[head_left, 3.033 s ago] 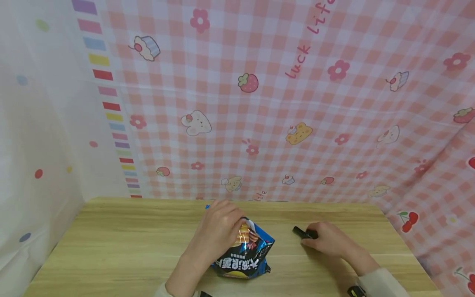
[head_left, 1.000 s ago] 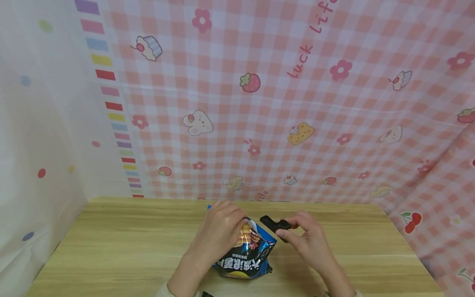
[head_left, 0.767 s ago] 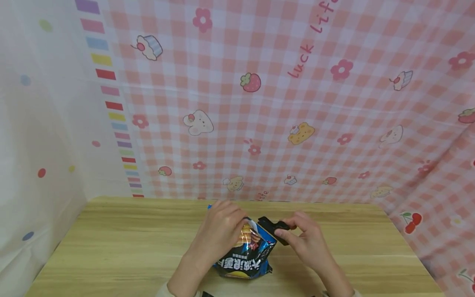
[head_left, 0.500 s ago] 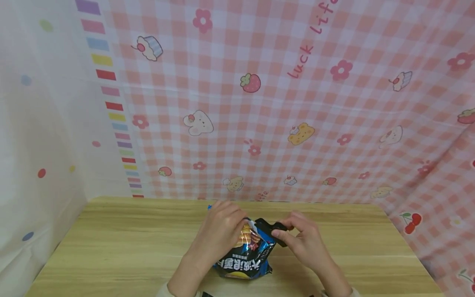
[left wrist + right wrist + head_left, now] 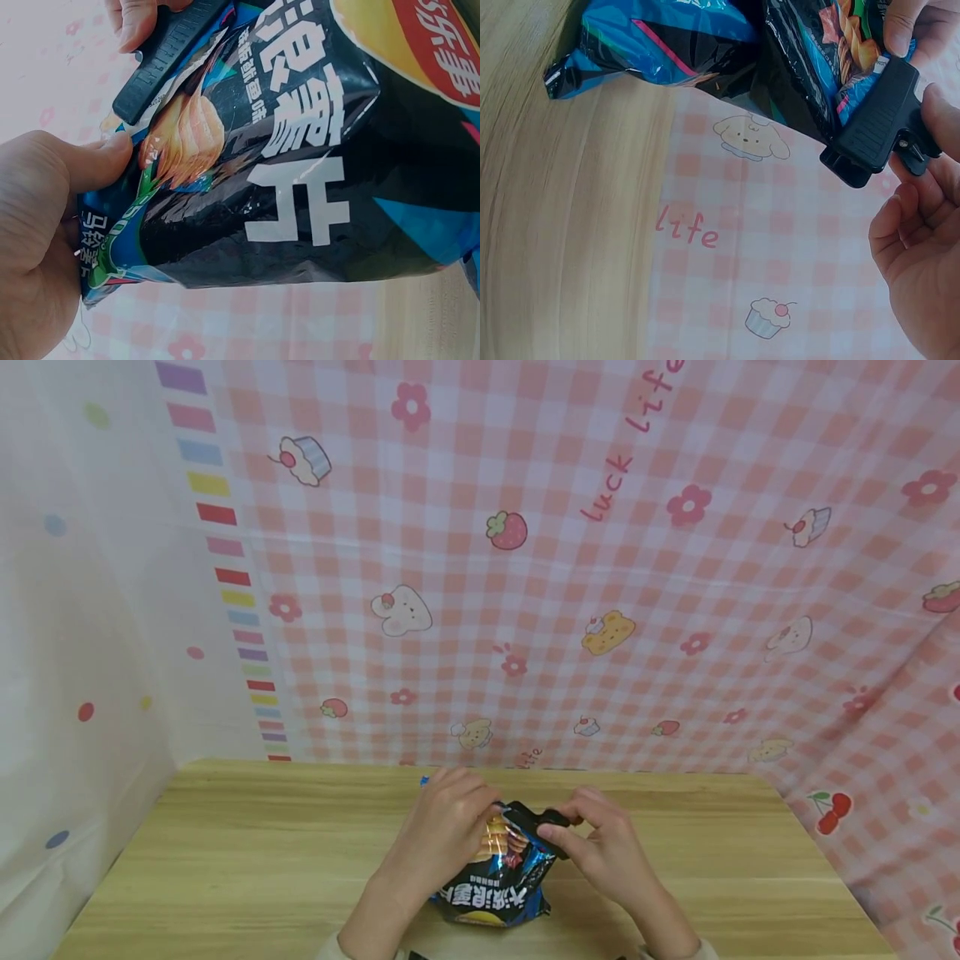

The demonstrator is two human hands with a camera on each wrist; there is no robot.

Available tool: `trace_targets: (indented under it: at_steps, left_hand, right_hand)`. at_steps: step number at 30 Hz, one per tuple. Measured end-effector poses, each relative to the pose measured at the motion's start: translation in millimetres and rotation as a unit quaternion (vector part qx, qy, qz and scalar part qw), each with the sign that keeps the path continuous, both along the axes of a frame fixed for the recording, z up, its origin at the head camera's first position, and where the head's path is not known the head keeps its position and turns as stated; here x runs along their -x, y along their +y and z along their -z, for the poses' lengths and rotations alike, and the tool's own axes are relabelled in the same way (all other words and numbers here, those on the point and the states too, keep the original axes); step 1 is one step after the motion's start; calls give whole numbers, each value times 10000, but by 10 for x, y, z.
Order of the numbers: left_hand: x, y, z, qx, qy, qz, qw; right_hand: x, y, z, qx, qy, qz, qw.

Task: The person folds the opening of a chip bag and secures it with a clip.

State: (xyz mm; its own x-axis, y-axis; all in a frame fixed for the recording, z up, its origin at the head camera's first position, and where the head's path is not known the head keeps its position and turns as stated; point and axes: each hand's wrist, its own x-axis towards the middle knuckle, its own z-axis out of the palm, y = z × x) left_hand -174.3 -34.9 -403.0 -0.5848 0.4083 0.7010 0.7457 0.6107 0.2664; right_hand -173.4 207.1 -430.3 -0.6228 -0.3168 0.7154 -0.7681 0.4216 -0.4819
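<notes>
A blue-and-black bag of potato chips (image 5: 487, 893) stands on the table in the head view. My left hand (image 5: 448, 818) pinches it near one end of its top edge. In the left wrist view, the thumb (image 5: 105, 159) presses the bag's printed front. My right hand (image 5: 603, 843) pinches the handles of a black bag clip (image 5: 527, 820) between thumb and fingers. The clip's long jaws lie along the top edge of the bag, close to my left thumb. The right wrist view has the clip (image 5: 877, 124) across the bag's corner, its spring showing by the handles.
The bag rests on a wooden table (image 5: 262, 860). Behind it hangs a pink checked cloth (image 5: 450, 635), with a white dotted cloth (image 5: 97, 693) to the left and another checked cloth (image 5: 885, 827) to the right.
My right hand has brought the clip leftward from the table's right part to the bag, and its jaws have slid over the top edge. My left hand and the bag have hardly moved.
</notes>
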Motion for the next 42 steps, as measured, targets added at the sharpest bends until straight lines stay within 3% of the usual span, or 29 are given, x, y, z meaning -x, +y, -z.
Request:
trace_targets:
  at_steps: [12, 26, 35, 42]
  left_hand:
    - [13, -21, -16, -66, -173, 183, 9997]
    - [12, -4, -16, 23, -325, 164, 9993]
    - [8, -8, -31, 55, -226, 141, 9996]
    - [-5, -41, -65, 27, -143, -125, 9998]
  right_hand:
    - [30, -70, -15, -56, -125, 2, 9999]
    - [19, -132, -62, -83, -186, 44, 9998]
    - [17, -108, -65, -153, -772, 210, 9967]
    - [16, -38, -58, 30, -1266, 352, 9913]
